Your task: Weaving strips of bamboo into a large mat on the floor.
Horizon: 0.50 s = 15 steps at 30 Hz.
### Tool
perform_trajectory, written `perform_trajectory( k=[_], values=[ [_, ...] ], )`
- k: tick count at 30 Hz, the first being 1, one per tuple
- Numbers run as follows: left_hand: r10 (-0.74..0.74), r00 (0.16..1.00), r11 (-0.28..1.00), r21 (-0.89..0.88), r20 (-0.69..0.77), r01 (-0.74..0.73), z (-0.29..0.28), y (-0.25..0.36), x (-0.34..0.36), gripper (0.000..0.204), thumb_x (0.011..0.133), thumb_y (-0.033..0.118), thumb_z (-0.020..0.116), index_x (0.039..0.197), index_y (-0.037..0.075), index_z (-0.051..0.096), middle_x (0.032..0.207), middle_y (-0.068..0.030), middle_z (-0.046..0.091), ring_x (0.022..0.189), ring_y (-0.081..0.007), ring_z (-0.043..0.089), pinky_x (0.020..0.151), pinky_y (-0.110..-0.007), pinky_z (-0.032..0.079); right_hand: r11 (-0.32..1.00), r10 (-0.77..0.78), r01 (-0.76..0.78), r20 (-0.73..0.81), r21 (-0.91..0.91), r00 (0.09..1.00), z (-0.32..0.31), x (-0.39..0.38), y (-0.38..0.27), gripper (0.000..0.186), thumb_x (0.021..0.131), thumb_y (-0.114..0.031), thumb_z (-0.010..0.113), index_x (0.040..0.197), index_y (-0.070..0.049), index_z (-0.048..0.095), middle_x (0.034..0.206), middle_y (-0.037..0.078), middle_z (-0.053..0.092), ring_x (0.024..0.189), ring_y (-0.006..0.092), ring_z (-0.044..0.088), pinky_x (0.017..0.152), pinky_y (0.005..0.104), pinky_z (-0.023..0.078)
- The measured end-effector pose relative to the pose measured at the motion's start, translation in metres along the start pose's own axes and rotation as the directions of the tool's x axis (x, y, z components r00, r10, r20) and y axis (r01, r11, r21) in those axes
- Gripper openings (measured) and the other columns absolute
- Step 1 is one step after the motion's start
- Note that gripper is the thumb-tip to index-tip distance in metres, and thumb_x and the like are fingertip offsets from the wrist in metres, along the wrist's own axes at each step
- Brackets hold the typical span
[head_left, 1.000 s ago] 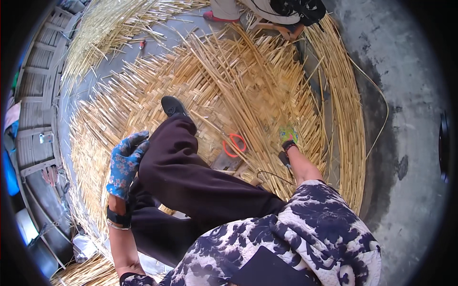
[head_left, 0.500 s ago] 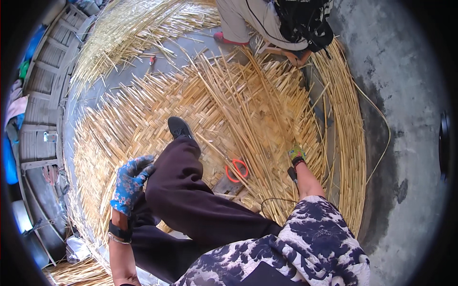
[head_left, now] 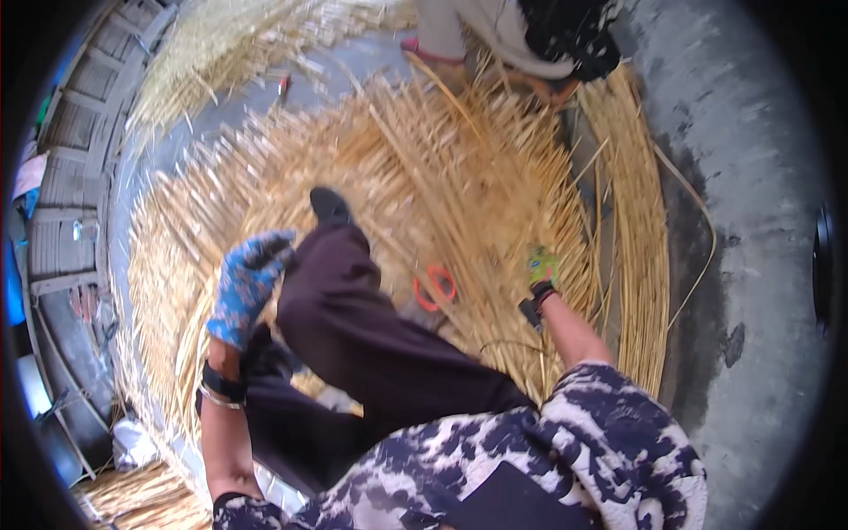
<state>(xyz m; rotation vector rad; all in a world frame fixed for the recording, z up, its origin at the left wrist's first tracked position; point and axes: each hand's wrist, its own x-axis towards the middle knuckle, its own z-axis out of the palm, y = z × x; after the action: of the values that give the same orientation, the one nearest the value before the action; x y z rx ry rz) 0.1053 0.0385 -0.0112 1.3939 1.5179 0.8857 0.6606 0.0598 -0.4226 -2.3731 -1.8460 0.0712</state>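
Observation:
A large mat of split reed [head_left: 291, 168], woven in a zigzag pattern, spreads over the floor before me. My left hand [head_left: 249, 281], in a blue floral glove, is at my raised knee [head_left: 327, 274] with its fingers stretched out and nothing in them. On the mat's right part, my right hand [head_left: 541, 267] in a yellow-green glove reaches down to the loose reed strips [head_left: 442, 185]. Blur hides its fingers and whether they grip a strip. Between my leg and that hand lie scissors with orange-red handles [head_left: 435, 288]; their blades are hard to make out.
A bundle of long reeds [head_left: 640, 256] runs along the right, beside the grey concrete [head_left: 733, 177]. At the top, another person [head_left: 495, 35] in light trousers bends over the mat's far edge. More reeds [head_left: 230, 62] lie at the far left, near a slatted wooden frame [head_left: 62, 212].
My right hand has shifted slightly up and left over the strips. My left hand has risen a little beside the knee. The whole view has moved slightly.

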Motion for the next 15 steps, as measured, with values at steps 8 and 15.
perform_trajectory(
  k=[8, 15],
  values=[
    [-0.17, 0.972, 0.98, 0.072, -0.16, 0.184, -0.036, -0.002, -0.02, 0.024, 0.078, 0.003, 0.057, 0.102, 0.002, 0.056, 0.097, -0.0036, 0.059, 0.087, -0.0088, 0.054, 0.078, -0.022, 0.043, 0.969, -0.236, 0.247, 0.326, 0.008, 0.915, -0.126, -0.102, -0.163, 0.042, 0.077, -0.03, 0.048, 0.113, -0.01, 0.046, 0.116, 0.01, 0.046, 0.103, 0.0261, 0.044, 0.087, 0.0382, 0.033],
    [-0.212, 0.968, 0.976, 0.024, -0.131, 0.217, -0.033, -0.02, -0.039, 0.025, 0.078, 0.0, 0.056, 0.103, 0.0, 0.055, 0.101, -0.0068, 0.058, 0.092, -0.0111, 0.054, 0.082, -0.023, 0.043, 0.995, -0.091, 0.049, 0.562, 0.089, 0.822, -0.099, -0.091, -0.235, 0.025, 0.072, -0.024, 0.052, 0.09, -0.008, 0.061, 0.086, 0.012, 0.06, 0.081, 0.0284, 0.056, 0.071, 0.0371, 0.043]
  ],
)
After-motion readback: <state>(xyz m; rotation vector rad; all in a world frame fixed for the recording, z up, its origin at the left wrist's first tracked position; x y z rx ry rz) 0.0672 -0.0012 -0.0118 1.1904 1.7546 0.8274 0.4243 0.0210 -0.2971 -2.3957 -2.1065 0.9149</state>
